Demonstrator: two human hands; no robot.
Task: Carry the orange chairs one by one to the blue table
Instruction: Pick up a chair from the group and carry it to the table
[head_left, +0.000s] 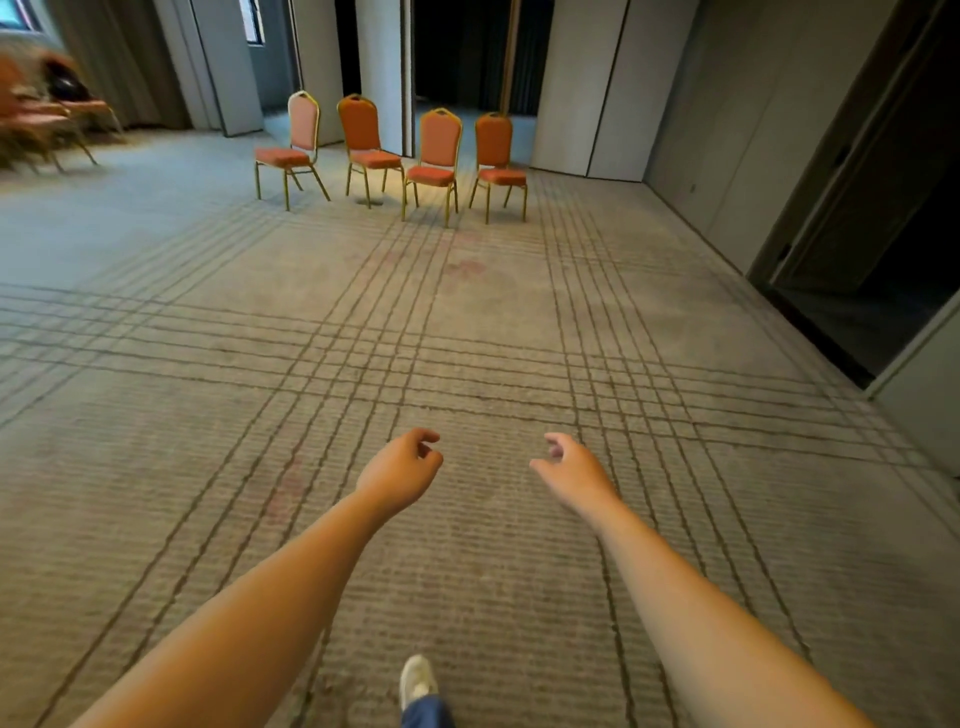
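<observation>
I count four orange chairs (366, 145) standing in a loose row on the far side of the carpet (467, 322), well apart from me, each upright on gold-coloured legs in front of the grey wall panels (576, 93). The leftmost chair (293, 150) is turned partly sideways, its seat pointing left; the other three face more or less towards me. The third and the rightmost chair (496, 156) stand near each other without touching. At the far left edge there are more orange seats (41, 119), but the view smears there and I cannot count them; perhaps two or three.

I see two hands, both mine, and both empty. My arms reach forward side by side at a low height over the carpet. My left hand (402, 470) has its back upward, with the fingers loosely curled in towards the thumb. My right hand (571, 470) has its fingers loosely bent too, the thumb sticking out to the left. The two hands do not touch.

One pale shoe (417, 678) shows below, between my forearms, under a blue trouser hem.
</observation>
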